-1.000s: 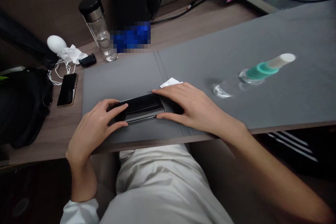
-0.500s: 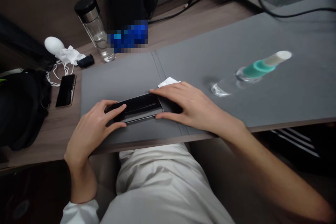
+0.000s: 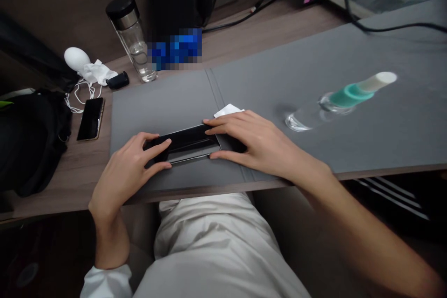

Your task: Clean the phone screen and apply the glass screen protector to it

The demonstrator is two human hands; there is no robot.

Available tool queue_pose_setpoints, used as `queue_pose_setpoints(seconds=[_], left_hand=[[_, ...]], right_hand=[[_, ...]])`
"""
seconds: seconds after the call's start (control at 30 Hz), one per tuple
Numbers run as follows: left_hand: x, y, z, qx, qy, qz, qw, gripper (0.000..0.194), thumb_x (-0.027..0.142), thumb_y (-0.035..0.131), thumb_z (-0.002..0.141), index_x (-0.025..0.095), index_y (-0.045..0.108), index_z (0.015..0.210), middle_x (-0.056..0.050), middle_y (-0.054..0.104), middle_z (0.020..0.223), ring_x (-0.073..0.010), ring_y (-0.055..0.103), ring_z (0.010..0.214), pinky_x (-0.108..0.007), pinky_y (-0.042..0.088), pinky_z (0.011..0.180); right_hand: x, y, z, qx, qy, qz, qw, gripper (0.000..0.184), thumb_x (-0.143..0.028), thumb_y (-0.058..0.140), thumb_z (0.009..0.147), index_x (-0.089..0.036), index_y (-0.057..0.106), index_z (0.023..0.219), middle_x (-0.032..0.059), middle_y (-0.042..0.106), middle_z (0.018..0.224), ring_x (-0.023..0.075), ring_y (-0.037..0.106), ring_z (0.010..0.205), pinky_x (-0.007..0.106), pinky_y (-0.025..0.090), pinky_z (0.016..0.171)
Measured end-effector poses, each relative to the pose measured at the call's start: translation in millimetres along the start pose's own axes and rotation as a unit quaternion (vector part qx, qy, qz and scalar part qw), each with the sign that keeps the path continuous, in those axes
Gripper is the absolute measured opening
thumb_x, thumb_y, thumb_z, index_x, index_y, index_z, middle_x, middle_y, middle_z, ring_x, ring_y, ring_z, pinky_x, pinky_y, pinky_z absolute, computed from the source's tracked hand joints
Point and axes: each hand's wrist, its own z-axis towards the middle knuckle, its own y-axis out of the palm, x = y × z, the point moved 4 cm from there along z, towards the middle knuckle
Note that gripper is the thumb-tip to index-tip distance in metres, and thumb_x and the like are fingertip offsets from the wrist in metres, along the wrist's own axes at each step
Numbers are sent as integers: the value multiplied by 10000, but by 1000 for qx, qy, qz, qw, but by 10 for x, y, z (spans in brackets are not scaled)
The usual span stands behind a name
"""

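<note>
A smartphone [image 3: 190, 145] with a dark, glossy screen lies face up on the grey desk mat [image 3: 157, 102]. My left hand [image 3: 127, 167] grips its left end, thumb on the near edge and one fingertip over the screen. At the opposite end, my right hand [image 3: 254, 142] holds it between the thumb on the near edge and fingers at the far edge and corner. A small white sheet [image 3: 227, 110] lies just beyond my right fingers, partly covered by them.
A clear bottle with a teal and white top [image 3: 352, 95] stands on the right. Behind are a glass water bottle [image 3: 134, 42] and a black cable [image 3: 380, 28]. At left lie another phone [image 3: 91, 118], white cords, crumpled tissue [image 3: 99, 73] and a black bag [image 3: 31, 144].
One right finger has come down onto the phone's right end, apart from the finger at the far edge. The view has shifted slightly; the phone stays on the mat.
</note>
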Motion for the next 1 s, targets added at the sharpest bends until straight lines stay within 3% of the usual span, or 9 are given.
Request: queue_pose_setpoints(seconds=[0.3, 0.57, 0.8, 1.0], left_hand=[[-21, 18, 0, 0, 2, -9, 1000, 481, 503, 636, 1053, 335, 635, 1504, -95, 627, 1449, -298, 671, 1276, -462, 605, 1003], [-13, 24, -2, 4, 1, -13, 1000, 471, 469, 664, 1045, 335, 644, 1497, -93, 637, 1424, -295, 684, 1242, -453, 612, 991], [-5, 17, -16, 7, 3, -11, 1000, 472, 475, 655, 1048, 319, 646, 1493, -97, 635, 1419, -292, 681, 1246, -462, 621, 982], [-10, 10, -3, 3, 0, -11, 1000, 483, 475, 670, 1039, 325, 644, 1497, -97, 636, 1415, -300, 684, 1241, -469, 619, 978]], right_hand=[[15, -24, -18, -7, 44, 4, 999, 678, -679, 648, 981, -228, 586, 1484, 128, 740, 1389, 366, 701, 1256, 550, 566, 1048], [-21, -54, -46, 40, -20, -35, 998, 317, -488, 669, 1038, -249, 743, 1231, 106, 762, 1382, 320, 767, 1188, 495, 600, 1013], [-106, -61, -40, 61, -63, -92, 992, 232, -413, 683, 1046, -237, 790, 1151, 72, 796, 1308, 288, 806, 1093, 457, 656, 908], [-120, -93, -24, 51, -69, -74, 994, 211, -372, 682, 1043, -239, 819, 1131, 74, 784, 1333, 304, 766, 1196, 482, 647, 1013]])
